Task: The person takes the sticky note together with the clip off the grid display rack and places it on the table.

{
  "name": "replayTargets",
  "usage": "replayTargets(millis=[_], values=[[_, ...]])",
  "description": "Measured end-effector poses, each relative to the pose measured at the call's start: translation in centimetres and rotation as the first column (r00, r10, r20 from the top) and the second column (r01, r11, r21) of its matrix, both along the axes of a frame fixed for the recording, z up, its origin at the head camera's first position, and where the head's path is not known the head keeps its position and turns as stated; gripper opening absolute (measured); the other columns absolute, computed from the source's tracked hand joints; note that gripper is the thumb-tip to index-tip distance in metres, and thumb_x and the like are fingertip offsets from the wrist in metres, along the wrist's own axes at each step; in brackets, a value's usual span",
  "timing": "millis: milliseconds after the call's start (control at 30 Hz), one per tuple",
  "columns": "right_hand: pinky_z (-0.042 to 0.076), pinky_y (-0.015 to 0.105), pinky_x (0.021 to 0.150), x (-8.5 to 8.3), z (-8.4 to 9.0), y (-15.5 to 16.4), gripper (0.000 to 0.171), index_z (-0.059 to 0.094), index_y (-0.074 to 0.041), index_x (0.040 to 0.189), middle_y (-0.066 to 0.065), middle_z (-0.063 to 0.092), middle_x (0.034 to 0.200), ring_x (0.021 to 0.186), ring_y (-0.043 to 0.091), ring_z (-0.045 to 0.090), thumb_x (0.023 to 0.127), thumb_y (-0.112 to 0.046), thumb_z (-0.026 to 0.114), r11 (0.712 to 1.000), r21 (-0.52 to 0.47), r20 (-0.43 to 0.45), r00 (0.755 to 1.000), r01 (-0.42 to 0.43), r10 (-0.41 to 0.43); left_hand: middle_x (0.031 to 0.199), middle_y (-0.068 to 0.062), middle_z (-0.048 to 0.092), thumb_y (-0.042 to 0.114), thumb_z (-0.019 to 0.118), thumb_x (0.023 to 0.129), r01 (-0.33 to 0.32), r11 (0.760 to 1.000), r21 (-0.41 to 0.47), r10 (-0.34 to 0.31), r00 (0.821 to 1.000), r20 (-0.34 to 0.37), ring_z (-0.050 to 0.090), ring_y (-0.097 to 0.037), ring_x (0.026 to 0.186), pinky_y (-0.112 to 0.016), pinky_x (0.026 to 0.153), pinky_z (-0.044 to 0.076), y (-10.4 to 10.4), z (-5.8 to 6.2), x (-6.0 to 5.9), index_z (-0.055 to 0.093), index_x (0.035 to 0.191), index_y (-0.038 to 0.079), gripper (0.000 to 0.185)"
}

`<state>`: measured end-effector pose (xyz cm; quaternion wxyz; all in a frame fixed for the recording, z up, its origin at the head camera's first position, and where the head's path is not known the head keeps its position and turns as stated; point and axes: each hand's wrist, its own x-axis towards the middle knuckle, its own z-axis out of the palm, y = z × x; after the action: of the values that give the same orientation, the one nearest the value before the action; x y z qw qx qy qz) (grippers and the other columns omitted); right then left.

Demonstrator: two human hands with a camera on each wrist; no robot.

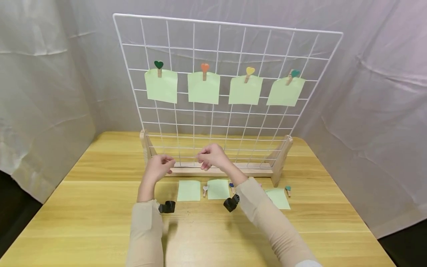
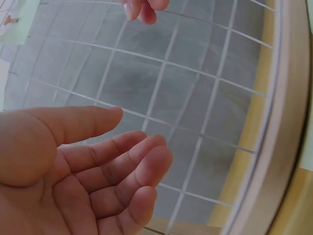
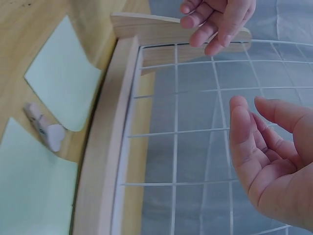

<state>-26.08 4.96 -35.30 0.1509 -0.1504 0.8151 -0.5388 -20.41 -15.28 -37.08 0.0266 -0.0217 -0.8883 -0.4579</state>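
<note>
Table: a light wooden table [image 1: 100, 207] carries everything, with a grey cloth backdrop [image 1: 377, 111] behind it.
Grid panel: a white wire grid panel [image 1: 220, 104] stands upright in a wooden base [image 1: 213, 170] toward the back of the table.
Hung notes: four pale green paper notes [image 1: 203, 88] hang in a row on the upper grid, each pinned by a small wooden heart clip [image 1: 204, 70]: dark green, orange, yellow and teal.
Loose notes: three more green notes [image 1: 188, 190] lie flat on the table just in front of the wooden base, the rightmost partly hidden by the right sleeve.
Loose clips: a pale heart clip [image 1: 205, 190] lies between two loose notes; a teal one [image 1: 288, 190] lies right of the rightmost note.
Left hand: the left hand [image 1: 161, 165] hovers in front of the lower grid, just above the base, fingers loosely bent and holding nothing.
Right hand: the right hand [image 1: 211, 155] hovers beside it, slightly apart, fingers relaxed and empty, close to the wires.
</note>
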Motion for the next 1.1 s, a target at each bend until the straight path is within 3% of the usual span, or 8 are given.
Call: replayTargets(millis=[300, 633, 867, 1100], values=[[0.052, 0.033, 0.052, 0.0, 2.4, 0.0, 0.018, 0.063, 0.007, 0.088, 0.014, 0.061, 0.069, 0.048, 0.017, 0.057, 0.084, -0.01, 0.061, 1.0, -0.016, -0.053, 0.999, -0.008, 0.008, 0.092, -0.018, 0.063, 0.017, 0.049, 0.091, -0.014, 1.0, -0.008, 0.013, 0.998, -0.056, 0.062, -0.025, 0.072, -0.038, 0.07, 0.047, 0.0, 2.2, -0.5, 0.057, 0.11, -0.006, 0.031], [0.052, 0.035, 0.05, -0.3, 3.7, -0.2, 0.017, 0.062, 0.008, 0.086, 0.013, 0.062, 0.068, 0.055, 0.032, 0.06, 0.084, -0.008, 0.06, 0.999, -0.008, -0.13, 0.991, -0.031, 0.029, 0.087, -0.018, 0.063, 0.015, 0.05, 0.09, -0.043, 0.999, 0.008, 0.044, 0.981, -0.188, 0.06, -0.027, 0.073, -0.028, 0.059, 0.044, -0.4, 4.1, -0.7, 0.06, 0.103, -0.006, 0.026], [0.051, 0.033, 0.049, -0.3, 5.4, -0.7, 0.015, 0.063, 0.006, 0.082, 0.018, 0.061, 0.07, 0.048, 0.019, 0.058, 0.085, -0.009, 0.06, 0.999, -0.001, -0.164, 0.986, -0.04, 0.039, 0.086, -0.017, 0.062, 0.014, 0.05, 0.091, -0.045, 0.999, 0.018, 0.048, 0.965, -0.258, 0.06, -0.026, 0.074, -0.028, 0.059, 0.044, -0.7, 5.4, -0.9, 0.061, 0.101, -0.005, 0.025], [0.051, 0.032, 0.049, -0.1, 7.4, -1.4, 0.015, 0.063, 0.004, 0.08, 0.016, 0.061, 0.069, 0.049, 0.021, 0.059, 0.084, -0.011, 0.061, 0.999, 0.008, -0.219, 0.975, -0.042, 0.043, 0.081, -0.015, 0.062, 0.014, 0.051, 0.09, -0.065, 0.998, 0.026, 0.07, 0.945, -0.32, 0.059, -0.025, 0.07, -0.028, 0.062, 0.044, -0.9, 6.5, -1.1, 0.063, 0.097, -0.004, 0.023]])
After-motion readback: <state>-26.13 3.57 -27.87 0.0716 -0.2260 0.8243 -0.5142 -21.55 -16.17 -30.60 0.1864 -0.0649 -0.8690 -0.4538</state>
